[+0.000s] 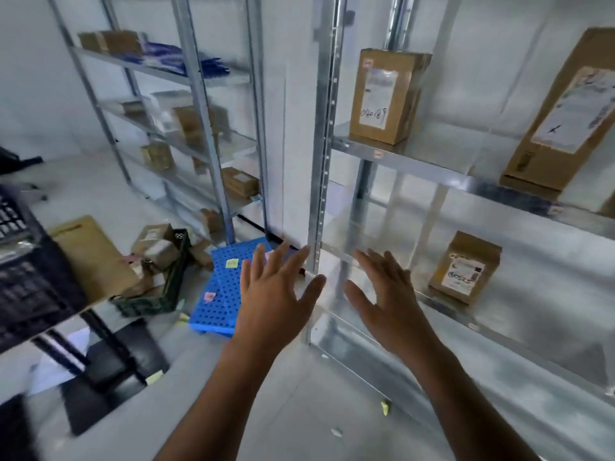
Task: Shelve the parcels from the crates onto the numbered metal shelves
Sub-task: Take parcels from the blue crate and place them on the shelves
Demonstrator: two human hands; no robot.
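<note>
While the left hand (276, 294) and right hand (389, 297) hung spread and empty before the shelves (416, 164), three parcels (466, 267) stood shelved there; more lay in the crate (149, 301) on the floor, so the job seemed partway done.

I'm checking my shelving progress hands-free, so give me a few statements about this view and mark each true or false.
1. The left hand and right hand both hold nothing. True.
2. The blue perforated panel lies on a shelf. False: it lies on the floor.
3. A small brown parcel stands on the shelf to the right of the right hand. True.
4. The green crate is empty. False: it holds parcels.
</note>
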